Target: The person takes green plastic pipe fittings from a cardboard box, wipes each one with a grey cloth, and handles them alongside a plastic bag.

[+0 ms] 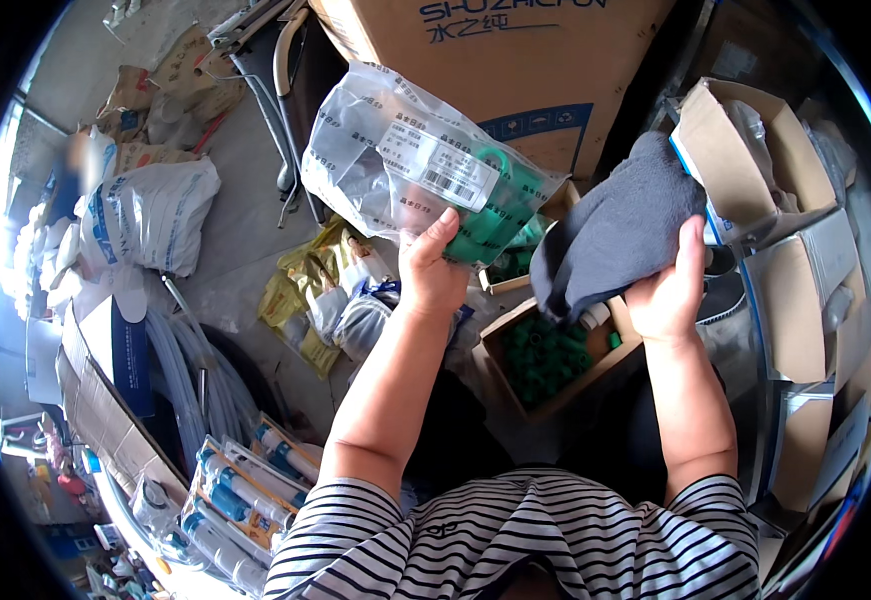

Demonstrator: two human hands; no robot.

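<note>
A clear printed plastic bag (383,150) with green plastic pipe fittings (484,225) inside is held up by my left hand (435,262), the thumb pressed on its near edge. A white label with a barcode is on the bag. My right hand (664,292) holds a dark grey cloth (623,217), its thumb along the cloth's right side and its other fingers hidden beneath. Under the cloth stands an open cardboard box (503,367) of loose green pipe fittings (544,356). Another box with green pieces is partly hidden behind the bag.
A large cardboard carton (525,60) stands ahead. Open cardboard bins (795,300) line the right side. To the left lie a white sack (150,214), a yellow plastic bag (304,277), coiled pale hose (180,375) and packaged cylindrical parts (240,495).
</note>
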